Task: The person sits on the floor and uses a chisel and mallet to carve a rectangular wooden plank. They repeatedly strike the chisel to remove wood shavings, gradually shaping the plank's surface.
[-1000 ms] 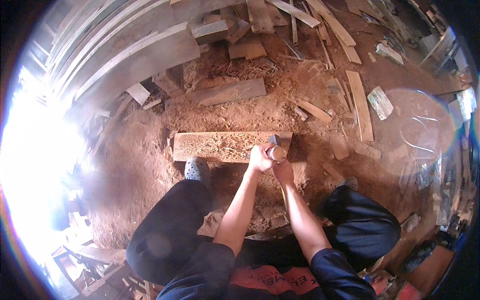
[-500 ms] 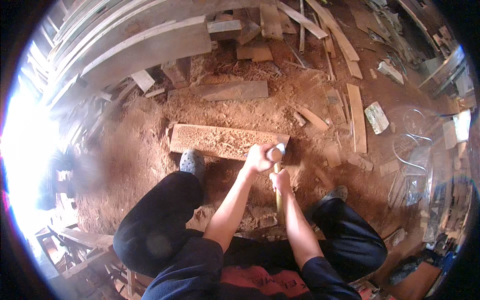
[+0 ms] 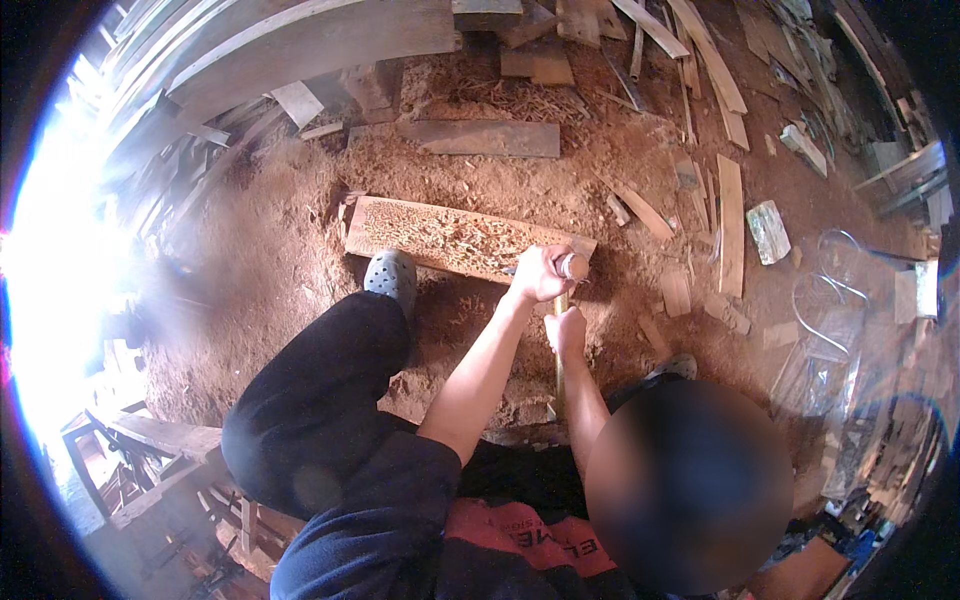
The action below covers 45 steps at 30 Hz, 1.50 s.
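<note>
A carved wooden plank (image 3: 430,232) lies on the ground before me, its top covered with chipped relief and loose shavings. My left hand (image 3: 542,273) is closed around a chisel near the plank's right end. The dark blade tip (image 3: 510,269) pokes out on the hand's left, and a round pale butt shows at its right. Just below, my right hand (image 3: 567,331) grips the wooden handle (image 3: 560,385) of a hammer, which runs back toward me. The hammer's head is mostly hidden beside the left hand. My left foot's grey clog (image 3: 391,275) rests against the plank's near edge.
Another flat board (image 3: 480,138) lies beyond the plank. Loose strips (image 3: 731,225) and a whitish block (image 3: 768,232) are scattered to the right, near bent wire (image 3: 835,300). Long boards (image 3: 320,50) are stacked at the far left. A blurred dark patch covers the lower right.
The view has shifted, so the plank and scraps sit higher in it. The hammer's shiny head, seen beside the chisel before, is now mostly hidden. Both hands keep their grips.
</note>
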Each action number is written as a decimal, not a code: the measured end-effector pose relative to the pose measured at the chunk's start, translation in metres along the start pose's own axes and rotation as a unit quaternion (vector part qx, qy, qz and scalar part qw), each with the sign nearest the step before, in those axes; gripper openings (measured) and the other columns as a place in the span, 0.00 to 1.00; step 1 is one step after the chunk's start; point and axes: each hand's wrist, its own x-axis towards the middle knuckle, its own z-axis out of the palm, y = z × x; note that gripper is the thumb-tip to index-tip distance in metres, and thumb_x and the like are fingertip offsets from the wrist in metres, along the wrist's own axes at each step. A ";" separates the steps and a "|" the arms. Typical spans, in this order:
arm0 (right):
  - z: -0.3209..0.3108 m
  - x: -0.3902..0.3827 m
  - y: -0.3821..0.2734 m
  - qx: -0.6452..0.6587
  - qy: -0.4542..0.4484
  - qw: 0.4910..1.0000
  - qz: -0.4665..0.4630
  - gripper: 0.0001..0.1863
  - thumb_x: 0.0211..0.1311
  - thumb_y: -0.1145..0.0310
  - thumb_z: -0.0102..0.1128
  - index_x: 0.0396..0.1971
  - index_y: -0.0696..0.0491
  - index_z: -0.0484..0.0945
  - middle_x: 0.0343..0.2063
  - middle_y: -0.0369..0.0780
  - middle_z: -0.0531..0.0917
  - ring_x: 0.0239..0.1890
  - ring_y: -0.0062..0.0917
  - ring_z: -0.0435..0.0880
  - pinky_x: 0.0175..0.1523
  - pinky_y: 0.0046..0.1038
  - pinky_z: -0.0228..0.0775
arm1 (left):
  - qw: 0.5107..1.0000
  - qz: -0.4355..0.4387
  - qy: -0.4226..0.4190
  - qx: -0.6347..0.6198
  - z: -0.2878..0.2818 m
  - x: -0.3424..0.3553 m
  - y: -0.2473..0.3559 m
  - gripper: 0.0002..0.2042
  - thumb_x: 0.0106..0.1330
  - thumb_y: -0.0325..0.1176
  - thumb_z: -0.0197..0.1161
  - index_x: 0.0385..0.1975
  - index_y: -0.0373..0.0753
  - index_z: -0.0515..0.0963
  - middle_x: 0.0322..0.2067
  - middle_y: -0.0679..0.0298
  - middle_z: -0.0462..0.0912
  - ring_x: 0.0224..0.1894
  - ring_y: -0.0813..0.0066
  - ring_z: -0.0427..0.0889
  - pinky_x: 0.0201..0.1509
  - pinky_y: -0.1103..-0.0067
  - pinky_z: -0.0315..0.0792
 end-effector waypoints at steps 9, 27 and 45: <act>-0.013 -0.012 -0.027 -0.018 -0.061 0.996 0.057 0.16 0.44 0.65 0.62 0.30 0.63 0.77 0.27 0.55 0.80 0.34 0.48 0.81 0.39 0.43 0.74 | 0.999 0.052 -0.002 -0.006 0.003 -0.007 -0.010 0.15 0.36 0.38 0.64 0.28 0.43 0.78 0.25 0.56 0.81 0.30 0.55 0.80 0.36 0.69 0.74; 0.032 0.006 0.016 0.497 -0.017 0.865 -0.057 0.12 0.63 0.63 0.54 0.40 0.55 0.73 0.27 0.32 0.74 0.25 0.13 0.73 0.24 0.19 0.64 | 0.994 0.073 -0.054 0.068 0.025 -0.009 0.003 0.14 0.37 0.35 0.58 0.28 0.45 0.79 0.25 0.56 0.81 0.31 0.54 0.80 0.37 0.65 0.74; 0.048 0.016 0.043 0.286 -0.018 0.953 -0.097 0.13 0.60 0.60 0.53 0.21 0.51 0.70 0.07 0.31 0.66 0.06 0.18 0.65 0.10 0.23 0.53 | 0.994 0.078 -0.045 0.070 0.021 -0.012 0.004 0.14 0.36 0.34 0.57 0.27 0.44 0.79 0.24 0.55 0.81 0.31 0.54 0.81 0.36 0.67 0.74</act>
